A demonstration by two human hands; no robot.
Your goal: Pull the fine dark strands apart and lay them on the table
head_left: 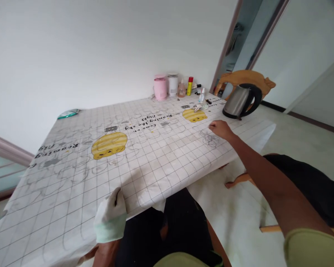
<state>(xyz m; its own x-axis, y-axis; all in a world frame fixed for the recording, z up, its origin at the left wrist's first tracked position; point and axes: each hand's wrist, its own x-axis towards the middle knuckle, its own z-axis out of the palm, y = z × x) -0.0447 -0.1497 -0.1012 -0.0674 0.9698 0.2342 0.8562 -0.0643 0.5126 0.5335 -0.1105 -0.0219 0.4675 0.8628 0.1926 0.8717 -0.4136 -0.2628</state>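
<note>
My left hand (111, 213), in a white work glove with a pale green cuff, rests at the front edge of the table (156, 167); its fingers are curled, and what they hold, if anything, is hidden. My right hand (219, 129) is bare and reaches over the right part of the table with its fingers pinched together. Just left of it and below lies a loose tangle of thin dark strands (208, 139). Beyond that hand, a crumpled whitish item (200, 106), perhaps a glove, lies on the patterned tablecloth.
A steel kettle (236, 102) stands at the right end. Along the wall are a pink container (160, 88), a white container (172, 84), a small bottle (181, 89) and a red-yellow can (189, 86). A green packet (68, 114) lies back left. Wooden chair (246, 77) behind.
</note>
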